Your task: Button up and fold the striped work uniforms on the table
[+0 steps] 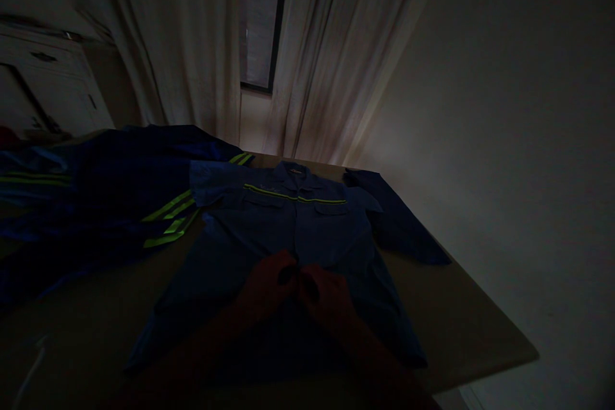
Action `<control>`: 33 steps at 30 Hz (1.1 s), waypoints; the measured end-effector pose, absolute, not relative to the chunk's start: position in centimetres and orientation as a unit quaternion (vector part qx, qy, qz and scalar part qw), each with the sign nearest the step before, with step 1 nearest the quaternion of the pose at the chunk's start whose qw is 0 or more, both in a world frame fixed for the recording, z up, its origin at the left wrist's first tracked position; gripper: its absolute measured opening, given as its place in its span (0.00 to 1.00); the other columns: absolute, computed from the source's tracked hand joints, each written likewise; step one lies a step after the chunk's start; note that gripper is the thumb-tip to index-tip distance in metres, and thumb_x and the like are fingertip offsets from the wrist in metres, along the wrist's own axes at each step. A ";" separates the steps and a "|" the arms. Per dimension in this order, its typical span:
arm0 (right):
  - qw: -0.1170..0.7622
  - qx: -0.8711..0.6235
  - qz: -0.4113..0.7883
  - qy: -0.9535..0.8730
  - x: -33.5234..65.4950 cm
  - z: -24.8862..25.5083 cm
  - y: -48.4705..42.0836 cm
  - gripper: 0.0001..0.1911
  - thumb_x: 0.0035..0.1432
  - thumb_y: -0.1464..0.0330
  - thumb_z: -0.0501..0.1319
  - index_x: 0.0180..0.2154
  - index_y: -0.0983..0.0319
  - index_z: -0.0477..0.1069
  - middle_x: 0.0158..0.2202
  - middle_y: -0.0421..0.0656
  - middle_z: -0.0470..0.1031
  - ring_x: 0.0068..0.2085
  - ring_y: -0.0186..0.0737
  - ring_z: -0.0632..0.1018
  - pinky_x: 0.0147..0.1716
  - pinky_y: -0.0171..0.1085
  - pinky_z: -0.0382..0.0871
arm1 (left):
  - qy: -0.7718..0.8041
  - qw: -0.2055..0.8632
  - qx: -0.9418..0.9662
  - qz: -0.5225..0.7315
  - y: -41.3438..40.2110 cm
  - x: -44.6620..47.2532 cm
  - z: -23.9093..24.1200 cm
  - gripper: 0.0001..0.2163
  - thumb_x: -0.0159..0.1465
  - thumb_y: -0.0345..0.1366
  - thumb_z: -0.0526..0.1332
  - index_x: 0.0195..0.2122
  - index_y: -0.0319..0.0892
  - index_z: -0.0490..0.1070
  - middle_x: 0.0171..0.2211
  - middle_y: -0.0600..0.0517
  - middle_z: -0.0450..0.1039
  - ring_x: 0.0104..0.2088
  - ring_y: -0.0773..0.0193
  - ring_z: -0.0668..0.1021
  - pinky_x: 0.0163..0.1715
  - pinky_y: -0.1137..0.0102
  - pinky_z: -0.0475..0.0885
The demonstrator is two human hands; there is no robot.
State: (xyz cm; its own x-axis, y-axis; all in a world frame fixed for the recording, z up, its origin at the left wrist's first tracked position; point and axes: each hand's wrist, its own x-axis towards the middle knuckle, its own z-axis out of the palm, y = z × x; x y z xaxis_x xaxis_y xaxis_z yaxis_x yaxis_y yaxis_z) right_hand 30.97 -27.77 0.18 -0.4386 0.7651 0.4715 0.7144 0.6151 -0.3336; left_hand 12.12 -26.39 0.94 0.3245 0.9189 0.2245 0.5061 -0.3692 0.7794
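A dark blue short-sleeved work shirt [269, 230] lies spread face up, its collar toward the far edge. Thin yellow-green piping crosses its chest above two flap pockets. At the middle of its front placket, my left hand [271, 278] and my right hand [324, 291] meet with fingertips pinched together on the shirt's front edge. The fingers are closed on the cloth; in this dim light, any button between them cannot be made out.
The shirt lies on a brownish table [461, 307]. Dark blue garments with yellow-green stripes [115, 186] are heaped at the left. Folded dark cloth [408, 224] lies at the right edge, near a pale wall [504, 141]. Behind are curtains [192, 45] and a cabinet [52, 77].
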 end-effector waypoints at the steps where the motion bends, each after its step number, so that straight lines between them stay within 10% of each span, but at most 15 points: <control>1: 0.303 -0.436 0.041 -0.847 30.9 0.1 -27.8 0.05 0.65 0.67 0.57 0.40 0.59 0.71 0.31 0.41 0.80 0.29 0.36 0.80 0.31 0.33 0.66 | 0.469 0.303 0.758 0.336 -26.4 12.1 1.0 0.03 0.61 0.30 0.57 0.32 0.43 0.70 0.33 0.53 0.72 0.33 0.64 0.74 0.35 0.71 0.64; 19: 0.396 -0.500 0.302 -0.708 30.6 2.1 -27.4 0.06 0.58 0.63 0.63 0.34 0.60 0.74 0.25 0.39 0.77 0.25 0.34 0.76 0.24 0.30 0.68 | 0.455 0.330 0.756 0.336 -26.1 11.8 1.8 0.06 0.61 0.35 0.58 0.27 0.43 0.66 0.27 0.57 0.68 0.29 0.67 0.71 0.30 0.71 0.60; 33: 0.386 -0.420 0.130 -0.811 31.4 1.8 -27.1 0.06 0.62 0.71 0.61 0.40 0.58 0.75 0.36 0.42 0.79 0.38 0.39 0.80 0.39 0.36 0.73 | 0.438 0.359 0.759 0.321 -26.0 11.4 1.2 0.13 0.70 0.44 0.57 0.32 0.42 0.71 0.32 0.55 0.72 0.33 0.65 0.74 0.35 0.71 0.65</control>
